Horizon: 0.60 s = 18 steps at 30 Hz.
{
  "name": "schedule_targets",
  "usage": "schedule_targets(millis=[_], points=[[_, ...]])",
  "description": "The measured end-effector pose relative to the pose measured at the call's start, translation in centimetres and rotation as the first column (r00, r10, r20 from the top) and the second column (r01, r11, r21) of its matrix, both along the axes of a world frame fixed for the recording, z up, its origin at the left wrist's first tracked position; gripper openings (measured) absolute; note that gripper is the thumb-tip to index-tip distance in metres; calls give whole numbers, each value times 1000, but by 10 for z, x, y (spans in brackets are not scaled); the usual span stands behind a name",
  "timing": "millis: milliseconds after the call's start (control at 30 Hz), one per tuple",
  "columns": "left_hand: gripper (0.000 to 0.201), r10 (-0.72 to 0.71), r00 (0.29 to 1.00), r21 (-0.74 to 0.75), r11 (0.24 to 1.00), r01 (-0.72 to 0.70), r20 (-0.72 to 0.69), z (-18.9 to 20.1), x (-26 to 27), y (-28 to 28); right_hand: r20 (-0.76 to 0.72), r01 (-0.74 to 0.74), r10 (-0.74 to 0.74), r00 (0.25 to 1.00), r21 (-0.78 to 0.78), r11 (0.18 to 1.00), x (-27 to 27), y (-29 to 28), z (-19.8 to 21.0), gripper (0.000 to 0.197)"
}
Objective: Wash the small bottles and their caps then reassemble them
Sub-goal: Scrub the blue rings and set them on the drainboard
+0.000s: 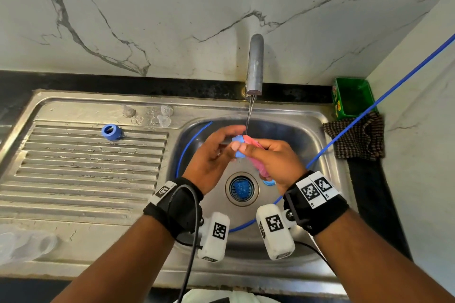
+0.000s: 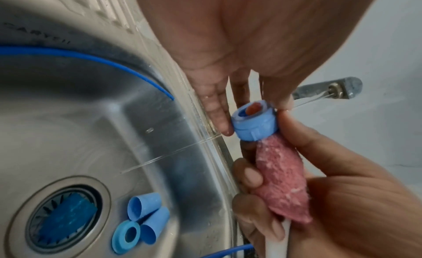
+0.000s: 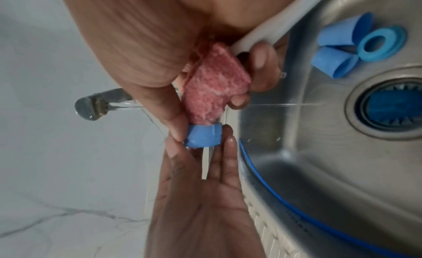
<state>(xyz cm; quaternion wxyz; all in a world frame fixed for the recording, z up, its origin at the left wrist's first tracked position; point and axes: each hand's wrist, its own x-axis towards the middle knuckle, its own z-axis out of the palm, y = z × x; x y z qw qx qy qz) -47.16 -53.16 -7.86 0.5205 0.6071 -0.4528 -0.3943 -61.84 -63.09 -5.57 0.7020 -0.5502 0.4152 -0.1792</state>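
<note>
Over the sink basin (image 1: 307, 145), my left hand (image 1: 229, 140) pinches a blue cap (image 1: 238, 146) (image 2: 255, 124) (image 3: 203, 136) between thumb and fingertips. My right hand (image 1: 261, 152) grips a pink sponge brush (image 2: 280, 180) (image 3: 212, 86) with a white handle (image 3: 262, 32); its tip is pushed into the cap. A thin stream from the tap (image 1: 254, 66) falls onto the cap. Two blue cone caps (image 2: 143, 206) (image 3: 333, 63) and a blue ring (image 2: 125, 233) (image 3: 381, 43) lie by the drain (image 1: 242, 188). Another blue cap (image 1: 112, 131) lies on the drainboard. Small clear bottles (image 1: 166, 112) stand on the ledge behind it.
A blue hose (image 1: 369, 110) runs from the right wall and loops round the basin. A green box (image 1: 352, 98) and a checked cloth (image 1: 354, 138) sit on the right counter. Blurred clear items (image 1: 24, 243) lie at the drainboard's front left.
</note>
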Motion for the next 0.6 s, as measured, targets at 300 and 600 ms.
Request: schedule_targets(millis=[300,600], points=[[41,6,1000,123,992,-5,-2,4,0,-5,67,-15,17,998,-30,999,0,1,5,23],[72,82,950,341,940,27,-301,21,-4,-5,-57,-91,74,996,-422,902,3,2,0,16]])
